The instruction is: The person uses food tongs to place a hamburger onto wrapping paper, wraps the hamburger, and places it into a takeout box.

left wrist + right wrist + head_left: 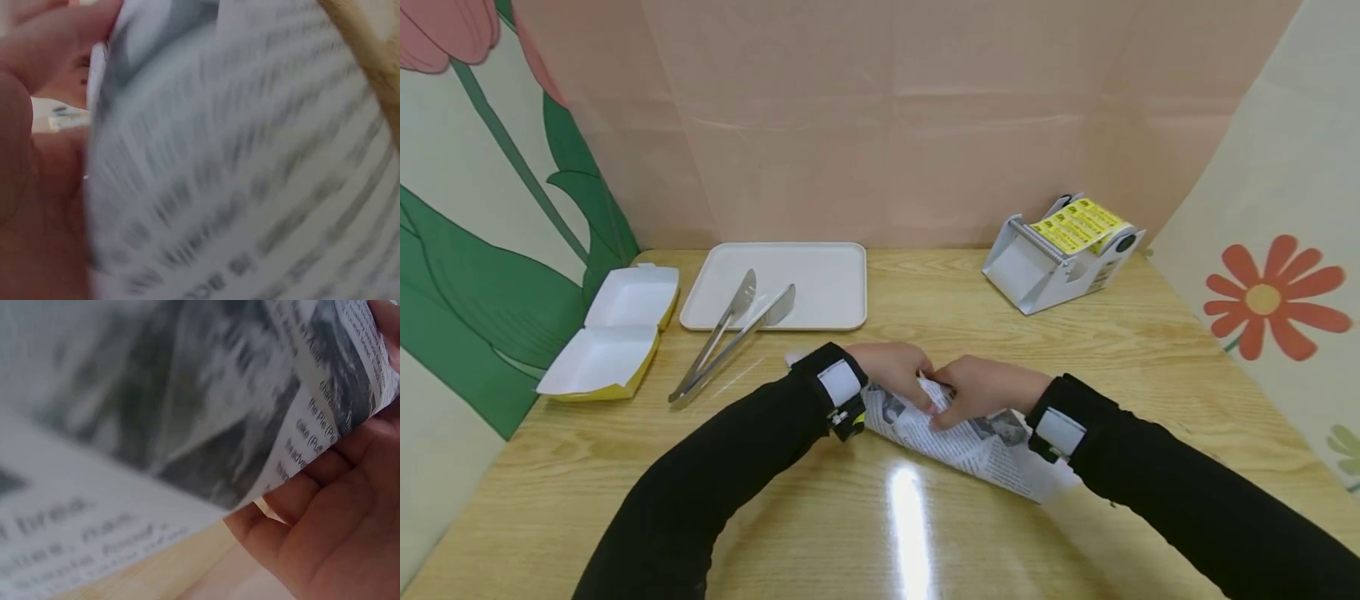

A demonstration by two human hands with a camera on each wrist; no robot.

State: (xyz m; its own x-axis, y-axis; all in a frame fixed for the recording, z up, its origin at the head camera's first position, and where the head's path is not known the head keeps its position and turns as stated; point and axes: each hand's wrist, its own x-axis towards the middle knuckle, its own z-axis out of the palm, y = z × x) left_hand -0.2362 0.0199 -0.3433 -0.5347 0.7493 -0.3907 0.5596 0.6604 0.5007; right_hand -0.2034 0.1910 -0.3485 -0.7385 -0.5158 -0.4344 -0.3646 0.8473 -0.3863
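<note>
A sheet of newsprint-patterned wrapping paper (951, 446) is folded over near the middle of the table; whether anything lies inside it is hidden. My left hand (891, 371) pinches the paper's raised upper edge. Right beside it, my right hand (992, 387) pinches the same edge, the fingertips of both hands nearly meeting. In the left wrist view the printed paper (244, 169) fills most of the picture, with the left hand (40, 169) along its side. The right wrist view shows the paper (169, 419) lying over the fingers of the right hand (337, 519).
Behind the hands lies a white tray (820, 287), with metal tongs (711, 350) resting across its front left rim. An open yellow-and-white clamshell box (602, 350) stands at the left. A label dispenser (1037, 279) with yellow labels (1078, 225) stands at the back right.
</note>
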